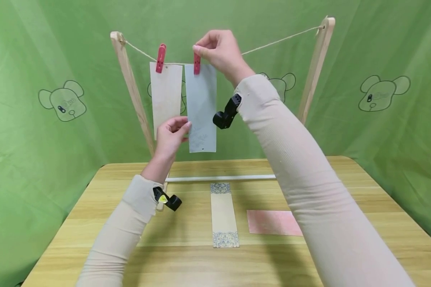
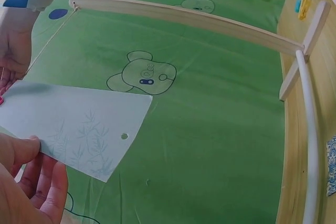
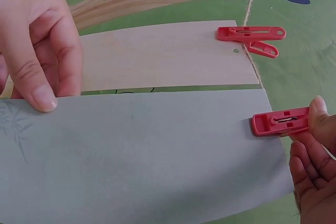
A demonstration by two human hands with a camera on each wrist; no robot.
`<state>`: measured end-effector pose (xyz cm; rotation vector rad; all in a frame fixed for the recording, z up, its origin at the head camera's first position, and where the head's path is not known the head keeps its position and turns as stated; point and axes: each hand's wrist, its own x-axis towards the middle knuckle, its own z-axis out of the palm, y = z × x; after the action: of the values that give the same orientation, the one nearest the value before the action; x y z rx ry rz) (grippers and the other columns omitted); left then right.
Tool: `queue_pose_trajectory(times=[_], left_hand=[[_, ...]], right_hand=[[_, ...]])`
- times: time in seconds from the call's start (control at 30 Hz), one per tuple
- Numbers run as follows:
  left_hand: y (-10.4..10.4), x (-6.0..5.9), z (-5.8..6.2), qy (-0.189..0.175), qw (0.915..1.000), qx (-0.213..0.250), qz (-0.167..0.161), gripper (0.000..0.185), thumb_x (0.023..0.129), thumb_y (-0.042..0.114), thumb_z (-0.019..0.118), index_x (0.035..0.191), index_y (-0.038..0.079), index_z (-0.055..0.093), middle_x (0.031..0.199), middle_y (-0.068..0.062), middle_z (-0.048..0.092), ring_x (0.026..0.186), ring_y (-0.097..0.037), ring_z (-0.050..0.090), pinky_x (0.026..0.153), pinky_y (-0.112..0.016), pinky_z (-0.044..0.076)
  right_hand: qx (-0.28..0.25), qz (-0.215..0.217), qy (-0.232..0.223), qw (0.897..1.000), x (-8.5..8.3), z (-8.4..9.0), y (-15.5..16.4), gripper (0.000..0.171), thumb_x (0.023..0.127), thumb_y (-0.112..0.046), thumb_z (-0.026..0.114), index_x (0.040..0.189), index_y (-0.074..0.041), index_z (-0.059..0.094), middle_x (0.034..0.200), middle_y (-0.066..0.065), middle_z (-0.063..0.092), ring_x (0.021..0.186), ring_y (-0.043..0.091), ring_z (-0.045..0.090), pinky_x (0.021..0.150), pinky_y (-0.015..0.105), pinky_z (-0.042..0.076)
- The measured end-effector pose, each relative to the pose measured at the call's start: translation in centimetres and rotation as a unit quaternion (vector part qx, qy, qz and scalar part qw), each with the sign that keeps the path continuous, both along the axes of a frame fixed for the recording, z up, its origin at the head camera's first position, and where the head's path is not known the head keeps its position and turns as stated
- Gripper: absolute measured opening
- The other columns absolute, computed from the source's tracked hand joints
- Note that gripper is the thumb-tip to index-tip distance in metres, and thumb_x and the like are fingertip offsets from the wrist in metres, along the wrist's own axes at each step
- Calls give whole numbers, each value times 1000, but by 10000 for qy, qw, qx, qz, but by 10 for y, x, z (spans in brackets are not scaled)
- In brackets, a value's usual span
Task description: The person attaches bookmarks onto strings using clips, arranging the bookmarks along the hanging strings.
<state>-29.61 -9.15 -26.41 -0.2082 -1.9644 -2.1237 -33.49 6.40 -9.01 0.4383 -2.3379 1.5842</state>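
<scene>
A pale blue paper card (image 1: 202, 105) with a faint bamboo print hangs upright at a twine line (image 1: 280, 40). My right hand (image 1: 220, 52) pinches the upper end of a red clothespin (image 1: 197, 65), whose lower end sits over the card's top edge. Lower down, my left hand (image 1: 171, 137) holds the card's left edge between thumb and fingers. In the left wrist view, a punched hole (image 2: 124, 136) shows near the card's free end. Beside it on the left hangs an off-white card (image 1: 167, 89), clipped to the twine by another red clothespin (image 1: 160, 58).
Wooden posts (image 1: 131, 89) carry the twine on both sides, and a white rod (image 1: 219, 178) runs low between them. On the table (image 1: 186, 267) lie a cream card (image 1: 222, 213) with blue patterned ends and a pink card (image 1: 273, 222). Blue and yellow clips (image 2: 303, 6) lie beyond the frame.
</scene>
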Motion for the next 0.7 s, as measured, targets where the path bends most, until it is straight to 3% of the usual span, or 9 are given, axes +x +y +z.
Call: queue_pose_trajectory(times=[0.37,0.6,0.7], left_hand=[[2,-1,0,-11,10000,-8,20,22,87,5,65,109,-2,63,89,-3,66,75,-7,56,60,-20,52],[7,-2,2,-135,9999,3,-53,20,87,6,66,106,2,65,89,0,66,77,-8,57,67,-26,55],[7,-2,3,-161,9999,5,6,19,87,6,66,106,2,65,90,-1,66,78,-9,57,67,-25,54]], right_hand=[[-221,106,-171,9996,-3,-4,3,16,87,-17,68,98,-6,67,82,-4,60,79,9,51,75,22,42],[-444,227,-512,9974,-3,0,7,9,86,-15,68,92,-9,65,85,-2,61,80,10,53,81,23,47],[-426,290,-581,9970,-3,1,8,13,86,-16,69,96,-7,67,86,-1,63,84,12,55,83,23,47]])
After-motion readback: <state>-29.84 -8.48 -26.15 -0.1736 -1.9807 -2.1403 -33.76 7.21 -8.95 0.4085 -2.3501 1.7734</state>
